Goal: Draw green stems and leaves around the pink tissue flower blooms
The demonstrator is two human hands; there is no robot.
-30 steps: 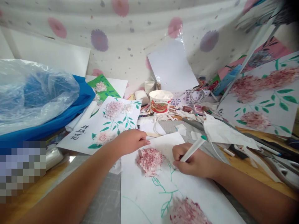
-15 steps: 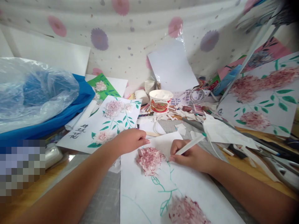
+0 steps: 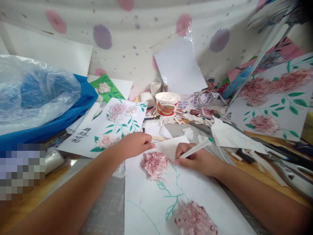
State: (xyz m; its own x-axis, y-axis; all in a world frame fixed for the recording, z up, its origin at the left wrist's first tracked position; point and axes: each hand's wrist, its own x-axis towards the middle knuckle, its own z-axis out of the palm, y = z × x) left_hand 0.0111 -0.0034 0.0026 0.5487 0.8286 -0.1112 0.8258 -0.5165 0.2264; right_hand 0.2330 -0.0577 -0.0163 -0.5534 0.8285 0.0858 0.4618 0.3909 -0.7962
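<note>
My right hand [image 3: 195,160] is closed around a white marker pen [image 3: 195,149] with a green end, its tip hidden by my fingers. It rests on a white sheet of paper [image 3: 144,199], just right of a raised pink-and-white flower [image 3: 155,165]. Thin green stems and leaf outlines [image 3: 177,195] run from there down towards a second raised flower [image 3: 195,218]. Over the sheet's upper left edge lies my left hand [image 3: 137,143], fingers curled in. Whatever it might grip is hidden underneath. A flat wooden stick [image 3: 158,138] lies just beyond it.
Finished flower pictures lean at left [image 3: 117,122] and right [image 3: 276,104]. A printed paper bowl [image 3: 168,104] stands behind, among pens and paper scraps. Scissors [image 3: 293,176] lie at the right. A blue bag with a clear plastic liner [image 3: 49,94] bulges at the left.
The view has shifted slightly. My right hand and the marker have moved a little left, closer to the upper flower. My left hand stays at the sheet's edge.
</note>
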